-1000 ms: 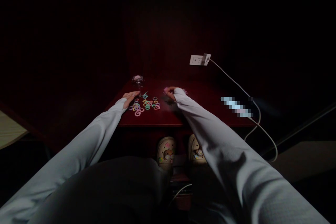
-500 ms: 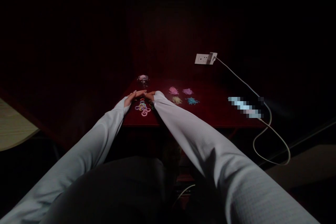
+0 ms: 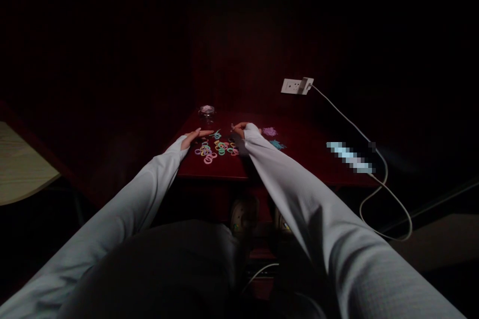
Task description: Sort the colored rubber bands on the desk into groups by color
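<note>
Mixed coloured hair ties (image 3: 205,149) lie in a loose group on the dark red table (image 3: 209,171), more of them (image 3: 221,147) just to the right. At the group's far left edge my left hand (image 3: 195,136) rests low with its fingers stretched out. Its fingertips come close to a few teal and green bands (image 3: 216,134). My right hand (image 3: 241,129) is to the right, over the table, with curled fingers pinched together; whatever is in them is too small to make out. Sorted beyond its wrist are a purple pile (image 3: 269,131) and a teal pile (image 3: 277,144) of bands.
A clear lidded jar (image 3: 207,111) stands at the table's back left. On the right lies a blurred-out light blue object (image 3: 350,157) with a white cable (image 3: 340,113) running to a wall socket (image 3: 297,85). A pale wooden surface (image 3: 22,164) is at far left.
My right hand has moved right, away from my left hand, uncovering more hair ties. Its sleeve now hides the pink and yellowish piles. My left hand has stayed nearly in place.
</note>
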Available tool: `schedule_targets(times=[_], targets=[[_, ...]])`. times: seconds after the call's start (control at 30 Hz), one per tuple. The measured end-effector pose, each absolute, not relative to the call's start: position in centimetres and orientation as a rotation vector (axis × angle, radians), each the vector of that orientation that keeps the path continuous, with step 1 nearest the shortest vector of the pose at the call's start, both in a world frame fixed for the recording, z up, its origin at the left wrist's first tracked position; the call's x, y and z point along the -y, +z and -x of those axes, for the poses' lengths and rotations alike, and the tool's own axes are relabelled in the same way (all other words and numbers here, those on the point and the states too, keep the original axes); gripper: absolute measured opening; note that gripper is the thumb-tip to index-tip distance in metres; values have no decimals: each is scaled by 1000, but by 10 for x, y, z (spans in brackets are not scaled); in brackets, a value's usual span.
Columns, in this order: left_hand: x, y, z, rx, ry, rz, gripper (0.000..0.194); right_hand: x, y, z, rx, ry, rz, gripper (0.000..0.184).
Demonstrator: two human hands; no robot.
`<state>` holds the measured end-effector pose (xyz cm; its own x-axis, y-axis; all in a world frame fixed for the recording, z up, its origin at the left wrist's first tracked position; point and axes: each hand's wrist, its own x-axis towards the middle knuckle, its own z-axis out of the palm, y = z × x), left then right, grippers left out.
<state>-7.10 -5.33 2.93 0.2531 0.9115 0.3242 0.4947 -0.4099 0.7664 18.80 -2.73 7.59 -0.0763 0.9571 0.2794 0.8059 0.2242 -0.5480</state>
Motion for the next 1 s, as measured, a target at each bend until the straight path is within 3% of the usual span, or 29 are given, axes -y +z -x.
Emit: schedule_targets(times=[0.17, 0.33, 0.6, 0.83, 1.0], targets=[[32, 14, 74, -1381, 1022, -2250, 63, 28, 86, -237, 2230, -222, 1803, 18], [11, 4, 67, -1600, 914, -2399, 45, 42, 84, -258, 2310, -300, 1822, 17], [1, 5, 57, -1581, 758, -2448, 47, 44, 79, -246, 2347, -420, 1869, 42], [-9, 3, 59, -1536, 650, -2401, 45, 36, 71, -218, 2367, -388, 1605, 39], [0, 2, 59, -1400, 928, -2322, 50, 35, 74, -199, 2389, -321, 1521, 38]])
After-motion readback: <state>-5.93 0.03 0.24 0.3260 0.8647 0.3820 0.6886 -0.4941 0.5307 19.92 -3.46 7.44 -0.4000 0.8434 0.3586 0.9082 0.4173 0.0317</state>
